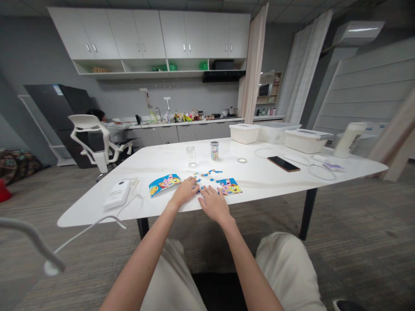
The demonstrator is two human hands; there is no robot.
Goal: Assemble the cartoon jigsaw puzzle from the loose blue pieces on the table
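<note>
Your left hand lies open and palm down on the white counter, its fingertips on the scattered blue jigsaw pieces. Your right hand lies just beside it, also open, with its fingers spread and reaching the same pieces. Neither hand visibly grips anything. A SpongeBob picture card lies left of your left hand, and a second picture card lies right of your right hand. Farther on stand a clear glass tumbler and a labelled jar. Off to the right are a smartphone and white plastic storage boxes.
</note>
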